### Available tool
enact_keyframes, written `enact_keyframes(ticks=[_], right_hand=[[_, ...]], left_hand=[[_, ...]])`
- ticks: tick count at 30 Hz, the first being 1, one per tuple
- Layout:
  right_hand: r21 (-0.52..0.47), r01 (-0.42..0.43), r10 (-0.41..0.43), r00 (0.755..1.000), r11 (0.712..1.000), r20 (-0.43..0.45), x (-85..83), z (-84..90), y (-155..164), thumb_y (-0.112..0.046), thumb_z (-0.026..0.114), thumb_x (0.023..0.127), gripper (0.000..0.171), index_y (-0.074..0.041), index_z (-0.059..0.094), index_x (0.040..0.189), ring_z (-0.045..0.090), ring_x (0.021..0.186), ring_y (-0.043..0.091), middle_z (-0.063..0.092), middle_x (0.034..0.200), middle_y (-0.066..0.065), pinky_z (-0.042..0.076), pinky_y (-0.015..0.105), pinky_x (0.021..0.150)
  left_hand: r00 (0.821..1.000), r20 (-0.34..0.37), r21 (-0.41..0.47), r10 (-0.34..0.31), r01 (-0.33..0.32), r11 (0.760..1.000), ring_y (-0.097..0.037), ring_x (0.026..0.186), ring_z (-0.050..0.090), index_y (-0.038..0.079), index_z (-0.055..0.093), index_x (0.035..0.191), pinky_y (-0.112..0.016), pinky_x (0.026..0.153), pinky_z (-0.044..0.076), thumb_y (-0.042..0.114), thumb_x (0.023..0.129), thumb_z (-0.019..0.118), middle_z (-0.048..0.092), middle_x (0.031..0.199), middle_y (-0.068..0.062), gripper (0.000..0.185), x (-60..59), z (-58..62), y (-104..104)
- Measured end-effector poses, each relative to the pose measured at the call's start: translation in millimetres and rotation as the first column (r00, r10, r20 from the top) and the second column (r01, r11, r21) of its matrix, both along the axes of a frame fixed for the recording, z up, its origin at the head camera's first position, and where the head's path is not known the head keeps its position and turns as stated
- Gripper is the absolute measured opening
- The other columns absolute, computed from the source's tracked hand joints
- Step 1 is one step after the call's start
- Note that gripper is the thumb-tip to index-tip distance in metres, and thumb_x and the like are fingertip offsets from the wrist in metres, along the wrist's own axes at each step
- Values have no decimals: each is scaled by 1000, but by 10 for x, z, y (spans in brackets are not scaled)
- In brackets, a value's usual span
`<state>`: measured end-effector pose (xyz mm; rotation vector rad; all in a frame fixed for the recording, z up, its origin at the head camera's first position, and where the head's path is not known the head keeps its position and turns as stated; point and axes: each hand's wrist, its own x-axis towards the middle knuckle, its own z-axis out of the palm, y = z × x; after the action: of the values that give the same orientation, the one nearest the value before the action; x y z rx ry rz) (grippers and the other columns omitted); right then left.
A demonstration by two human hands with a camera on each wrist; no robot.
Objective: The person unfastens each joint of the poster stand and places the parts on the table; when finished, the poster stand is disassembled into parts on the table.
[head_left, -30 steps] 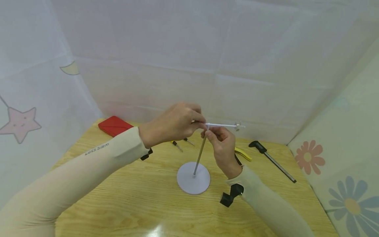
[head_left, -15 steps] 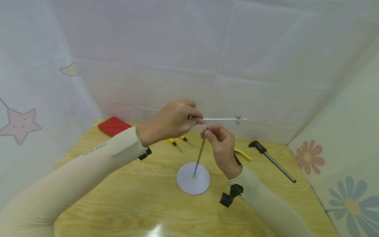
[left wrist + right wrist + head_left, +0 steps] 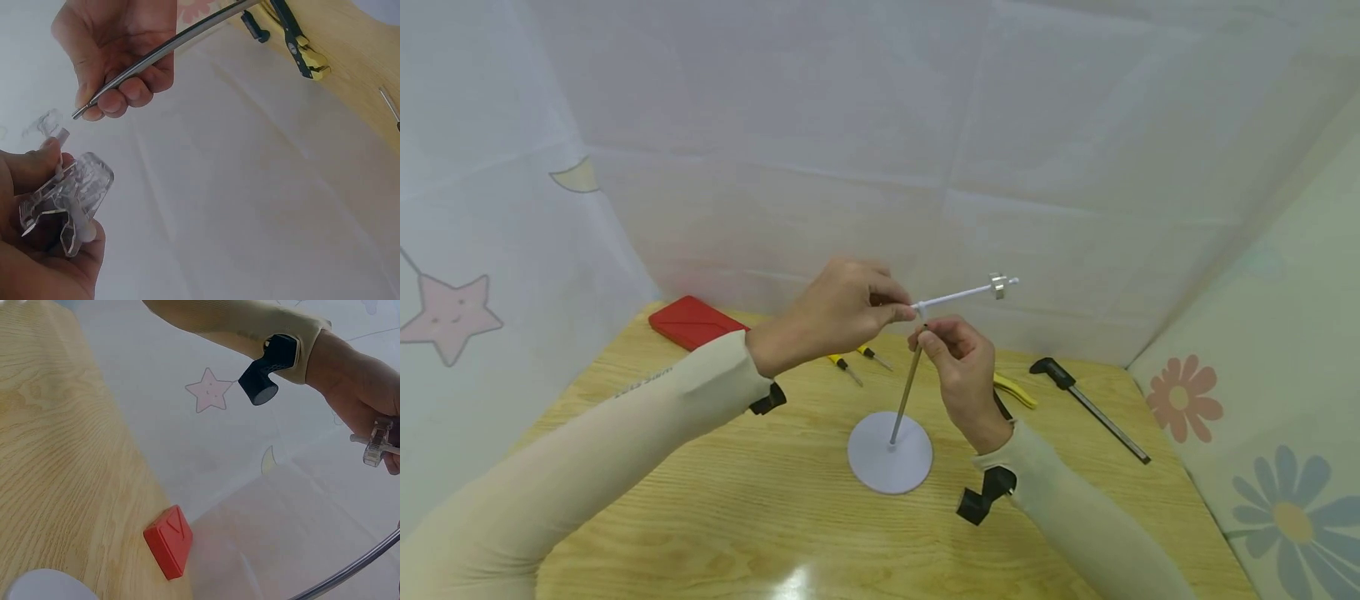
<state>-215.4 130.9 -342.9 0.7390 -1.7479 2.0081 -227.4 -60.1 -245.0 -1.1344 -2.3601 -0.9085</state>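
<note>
While the right hand (image 3: 964,367) pinches the top of the metal rod (image 3: 907,392) that rises from the white round base (image 3: 891,454) near the middle of the table (image 3: 715,500), the left hand (image 3: 842,310) pinches one end of the white arm (image 3: 958,294), with a clear plastic clip (image 3: 72,200) caught among its fingers. The arm's near end hangs just above the rod tip, apart from it, so the two parts look separated, and the rod is not yet out of its base. Compared with a second ago, the arm has lifted off the rod top, and its far end with the small metal collar (image 3: 997,286) now tilts upward. A red case (image 3: 696,322) lies at the table's far left corner.
</note>
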Motion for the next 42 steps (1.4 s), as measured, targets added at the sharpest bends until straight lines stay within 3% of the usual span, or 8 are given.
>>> enact_keyframes(ticks=[4,11,15,19,23,28,33,42], right_hand=[[-3,-8,8,1000,1000,-14,-4,-8,0,5,61,96,4,2,63,95,71,83,7,73,87,-6,58,22,81],[-20,-21,20,1000,1000,-23,-13,-3,-1,7,60,96,18,-10,66,94,71,81,7,73,86,-5,59,22,79],[-17,-20,19,999,1000,-30,-19,0,-5,6,60,96,16,-8,66,94,71,81,7,73,86,-5,59,22,79],[10,11,-10,998,1000,-60,-15,-12,-10,6,61,95,3,7,62,92,71,81,6,73,86,-7,59,21,78],[45,53,-48,992,998,-114,-17,-39,-18,8,61,94,10,18,58,94,71,81,4,72,87,-9,59,20,77],[66,77,-66,987,995,-148,-27,-62,-30,9,61,94,10,18,57,93,70,81,4,71,87,-10,58,19,77],[61,91,-81,985,994,-150,-24,-51,-24,9,62,93,10,18,57,93,70,81,3,71,87,-11,58,19,77],[88,91,-76,985,992,-157,-22,-45,-3,8,61,94,10,17,58,94,71,82,4,70,89,-11,58,19,79]], left_hand=[[994,107,43,31,-36,998,-10,65,60,11,82,88,-25,58,49,17,88,79,77,82,0,6,-1,-24,-15],[962,262,77,76,-100,992,-9,68,67,14,81,88,-28,63,54,20,89,79,78,81,1,7,-3,-67,-57],[926,368,89,81,-121,989,-12,64,64,17,79,85,-30,59,52,22,90,78,75,76,2,7,0,-114,-95],[897,436,90,72,-123,988,-14,61,61,18,78,84,-29,54,49,24,91,76,73,72,-4,10,-7,-188,-133],[870,488,92,64,-124,988,-16,63,64,17,78,85,-30,55,50,23,92,75,73,74,-7,10,-13,-269,-181],[840,537,91,75,-146,985,-18,66,69,15,77,88,-32,59,56,23,93,74,75,79,-4,9,-4,-349,-233],[814,580,128,39,-139,982,-19,64,71,9,77,88,-35,60,60,19,92,75,76,81,-12,11,-13,-411,-250],[723,690,154,17,-170,973,-21,65,73,3,77,91,-45,68,63,15,90,76,77,80,-14,12,-34,-628,-327]])
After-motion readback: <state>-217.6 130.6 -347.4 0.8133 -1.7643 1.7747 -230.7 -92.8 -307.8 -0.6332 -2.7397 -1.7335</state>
